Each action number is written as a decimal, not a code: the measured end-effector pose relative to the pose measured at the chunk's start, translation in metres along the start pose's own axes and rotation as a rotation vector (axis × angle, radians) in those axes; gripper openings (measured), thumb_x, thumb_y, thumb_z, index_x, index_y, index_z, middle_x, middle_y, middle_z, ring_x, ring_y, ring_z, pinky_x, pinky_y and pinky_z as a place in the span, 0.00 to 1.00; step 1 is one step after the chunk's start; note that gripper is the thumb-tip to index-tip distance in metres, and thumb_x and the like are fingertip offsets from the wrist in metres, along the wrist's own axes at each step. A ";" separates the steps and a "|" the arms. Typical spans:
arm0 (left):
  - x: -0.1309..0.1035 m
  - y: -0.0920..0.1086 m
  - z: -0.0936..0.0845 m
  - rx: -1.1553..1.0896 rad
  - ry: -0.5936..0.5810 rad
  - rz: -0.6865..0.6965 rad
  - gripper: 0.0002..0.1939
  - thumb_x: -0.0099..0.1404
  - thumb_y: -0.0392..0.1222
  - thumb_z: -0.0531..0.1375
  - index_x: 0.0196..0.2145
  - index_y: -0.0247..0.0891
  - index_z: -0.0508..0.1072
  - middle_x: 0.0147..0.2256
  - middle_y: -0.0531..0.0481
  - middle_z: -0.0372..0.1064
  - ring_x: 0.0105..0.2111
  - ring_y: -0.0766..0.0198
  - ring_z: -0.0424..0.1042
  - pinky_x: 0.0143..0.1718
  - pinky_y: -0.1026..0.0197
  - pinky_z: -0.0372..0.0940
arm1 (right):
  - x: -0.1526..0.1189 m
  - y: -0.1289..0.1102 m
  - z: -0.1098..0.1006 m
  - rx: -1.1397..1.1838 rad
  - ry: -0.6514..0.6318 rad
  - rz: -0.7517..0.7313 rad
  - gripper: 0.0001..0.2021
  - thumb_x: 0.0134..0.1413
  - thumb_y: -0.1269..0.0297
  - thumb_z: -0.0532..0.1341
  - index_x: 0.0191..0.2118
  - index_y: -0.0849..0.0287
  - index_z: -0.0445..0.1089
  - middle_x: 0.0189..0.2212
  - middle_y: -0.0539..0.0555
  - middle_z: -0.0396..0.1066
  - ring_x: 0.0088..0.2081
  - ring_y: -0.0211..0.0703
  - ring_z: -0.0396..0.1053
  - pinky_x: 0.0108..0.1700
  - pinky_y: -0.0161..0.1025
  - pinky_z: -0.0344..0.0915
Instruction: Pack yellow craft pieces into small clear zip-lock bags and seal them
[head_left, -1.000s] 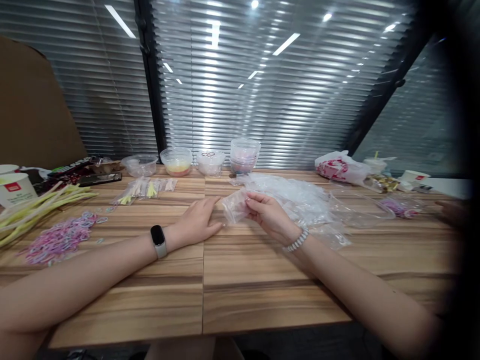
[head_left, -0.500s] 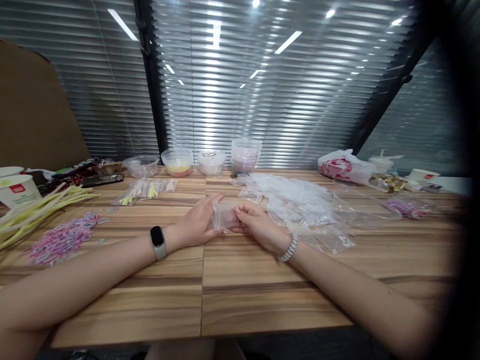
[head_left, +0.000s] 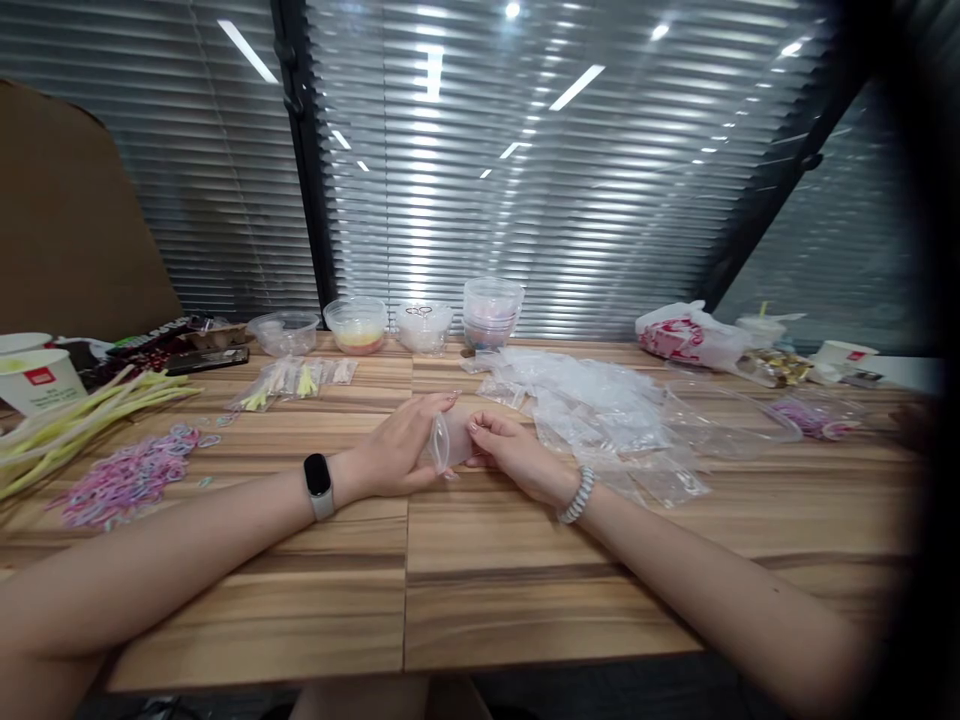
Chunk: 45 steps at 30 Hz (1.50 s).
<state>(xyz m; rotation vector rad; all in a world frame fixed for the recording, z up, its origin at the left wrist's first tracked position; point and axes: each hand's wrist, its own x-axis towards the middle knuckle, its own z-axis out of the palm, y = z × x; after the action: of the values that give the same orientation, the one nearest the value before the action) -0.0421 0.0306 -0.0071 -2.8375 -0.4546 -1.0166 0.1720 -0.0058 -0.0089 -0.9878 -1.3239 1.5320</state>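
Note:
A small clear plastic bag (head_left: pixel 451 441) is held between my two hands over the middle of the table, its mouth spread apart on the left side. My left hand (head_left: pixel 401 445) has its thumb and fingers at the two edges of that mouth. The fingers of my right hand (head_left: pixel 517 455) pinch the bag's other end. Right beside my right hand lies a heap of clear plastic bags (head_left: pixel 600 395). Filled small bags (head_left: pixel 300 380) with yellow and pale pieces lie beyond my left hand.
Pink and purple loops (head_left: pixel 131 475) are piled at the left, near yellow strips (head_left: pixel 97 415) and a paper cup (head_left: pixel 41 380). Clear bowls (head_left: pixel 356 325) line the back. A pink-and-white bag (head_left: pixel 686 337) lies back right; a dark blurred shape (head_left: pixel 911 425) shows at the right edge.
The small bag's mouth has opened wider between my left thumb and fingers. My hands have barely moved. The dark blurred shape has appeared at the right edge.

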 end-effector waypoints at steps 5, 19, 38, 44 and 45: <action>0.001 0.002 -0.001 0.051 0.065 0.046 0.36 0.59 0.54 0.61 0.59 0.36 0.54 0.57 0.35 0.59 0.58 0.49 0.59 0.59 0.45 0.51 | -0.004 -0.002 0.001 -0.251 0.023 -0.134 0.18 0.58 0.56 0.59 0.51 0.59 0.62 0.46 0.56 0.66 0.43 0.39 0.67 0.44 0.38 0.67; 0.005 0.009 -0.001 0.142 0.031 -0.146 0.30 0.57 0.47 0.60 0.55 0.36 0.60 0.51 0.41 0.64 0.53 0.52 0.63 0.62 0.42 0.45 | -0.035 -0.034 0.003 -1.350 0.039 -1.134 0.12 0.59 0.63 0.57 0.47 0.60 0.70 0.59 0.61 0.57 0.59 0.51 0.57 0.58 0.49 0.60; 0.002 0.005 0.001 0.073 0.026 -0.120 0.38 0.60 0.57 0.60 0.60 0.34 0.52 0.54 0.37 0.61 0.52 0.50 0.62 0.52 0.47 0.58 | -0.025 -0.015 0.002 -1.454 -0.004 -0.929 0.28 0.59 0.50 0.56 0.59 0.63 0.61 0.66 0.64 0.39 0.65 0.56 0.45 0.62 0.53 0.53; 0.003 0.005 -0.001 0.098 0.021 -0.062 0.35 0.61 0.58 0.59 0.58 0.35 0.57 0.50 0.38 0.64 0.49 0.50 0.64 0.49 0.48 0.58 | -0.026 -0.016 0.003 -1.469 -0.009 -0.899 0.23 0.58 0.50 0.57 0.53 0.61 0.67 0.67 0.63 0.38 0.65 0.59 0.45 0.62 0.56 0.52; 0.003 0.005 -0.001 0.101 0.023 -0.060 0.34 0.61 0.58 0.59 0.57 0.35 0.57 0.50 0.38 0.64 0.48 0.50 0.65 0.49 0.48 0.58 | -0.026 -0.016 0.003 -1.474 -0.012 -0.892 0.23 0.58 0.49 0.57 0.53 0.61 0.67 0.67 0.63 0.37 0.65 0.59 0.44 0.62 0.56 0.51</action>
<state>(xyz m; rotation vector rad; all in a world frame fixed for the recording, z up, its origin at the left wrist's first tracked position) -0.0392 0.0260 -0.0043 -2.7365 -0.5743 -1.0049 0.1797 -0.0305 0.0085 -0.8795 -2.4415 -0.3012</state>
